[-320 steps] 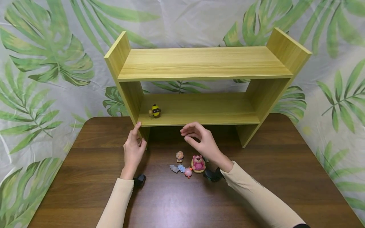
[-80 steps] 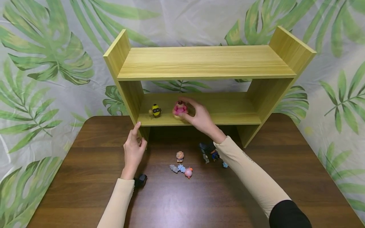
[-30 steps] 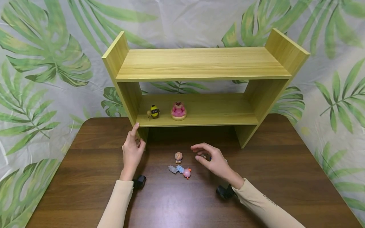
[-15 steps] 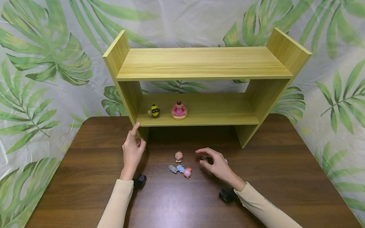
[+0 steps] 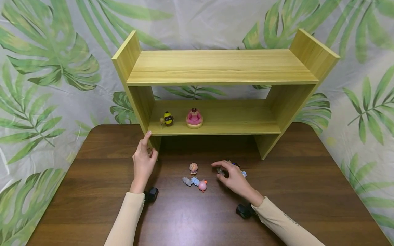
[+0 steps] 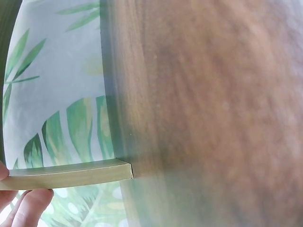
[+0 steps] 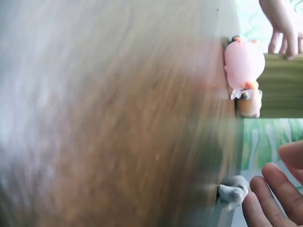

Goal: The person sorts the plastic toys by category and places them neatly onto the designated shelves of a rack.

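My left hand grips the left side panel of the wooden shelf, thumb and fingers on opposite faces in the left wrist view. Above the table's right half hovers my right hand, fingers loosely bent, holding nothing. Close to its fingertips in the right wrist view is a grey figurine; contact is unclear. More figurines lie partly hidden behind that hand, one light blue figurine showing. A pink bear figurine sits on the middle board, right of a yellow-and-black figurine.
On the brown table stands a small lion-like figurine. In front of it lie a grey figurine, a blue figurine and a round pink figurine. Leaf-patterned cloth hangs behind the shelf.
The pink bear figurine went from the table to the middle board, where my right hand let it go. That hand then came back down to the figurines at right. My left hand stayed put.
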### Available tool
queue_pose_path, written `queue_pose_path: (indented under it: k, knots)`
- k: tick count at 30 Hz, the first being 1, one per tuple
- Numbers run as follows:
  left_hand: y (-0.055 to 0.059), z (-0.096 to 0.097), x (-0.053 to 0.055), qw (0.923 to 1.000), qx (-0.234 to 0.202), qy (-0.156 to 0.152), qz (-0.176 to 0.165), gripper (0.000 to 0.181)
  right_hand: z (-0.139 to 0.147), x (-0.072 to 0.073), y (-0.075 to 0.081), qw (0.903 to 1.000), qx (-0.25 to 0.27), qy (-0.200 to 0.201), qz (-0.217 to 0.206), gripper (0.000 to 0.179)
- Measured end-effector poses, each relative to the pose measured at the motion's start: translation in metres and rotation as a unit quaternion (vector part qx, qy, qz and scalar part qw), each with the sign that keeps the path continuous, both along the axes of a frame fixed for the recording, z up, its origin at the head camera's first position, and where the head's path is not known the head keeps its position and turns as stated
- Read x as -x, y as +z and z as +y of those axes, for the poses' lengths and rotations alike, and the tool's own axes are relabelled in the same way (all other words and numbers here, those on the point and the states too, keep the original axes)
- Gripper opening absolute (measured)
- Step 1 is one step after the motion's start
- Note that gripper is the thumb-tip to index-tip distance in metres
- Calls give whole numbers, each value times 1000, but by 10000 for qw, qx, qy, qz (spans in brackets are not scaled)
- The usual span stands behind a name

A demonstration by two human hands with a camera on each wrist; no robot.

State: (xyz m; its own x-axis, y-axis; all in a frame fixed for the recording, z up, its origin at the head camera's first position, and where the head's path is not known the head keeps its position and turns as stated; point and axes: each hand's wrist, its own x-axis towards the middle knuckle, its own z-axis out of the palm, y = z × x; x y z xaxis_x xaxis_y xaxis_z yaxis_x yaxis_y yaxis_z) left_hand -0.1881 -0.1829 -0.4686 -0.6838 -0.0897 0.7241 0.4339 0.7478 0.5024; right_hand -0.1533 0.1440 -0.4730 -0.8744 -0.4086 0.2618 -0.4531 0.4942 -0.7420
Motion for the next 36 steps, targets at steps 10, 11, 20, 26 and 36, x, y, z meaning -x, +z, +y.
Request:
queue_pose_path:
  k: [10,11,20,26,36]
  knots:
    - [1,1,0,10000,-36,-29,-30,79,0,-2,0,9996,-242,-75,-140,45]
    - [1,1,0,10000,-41,-31,-45,79,1,-2,-1,9994,-322,-84,-138,46]
    - [1,1,-1,10000,-34,-10,5,79,3,-1,-6,9988,-399,160,-238,40]
    - [0,1,0,10000,-47,7,4,79,2,0,-5,9979,-552,247,-215,32]
    - [-1,0,1,10000,-6,40,35,79,1,1,-6,9987,-385,292,-185,25]
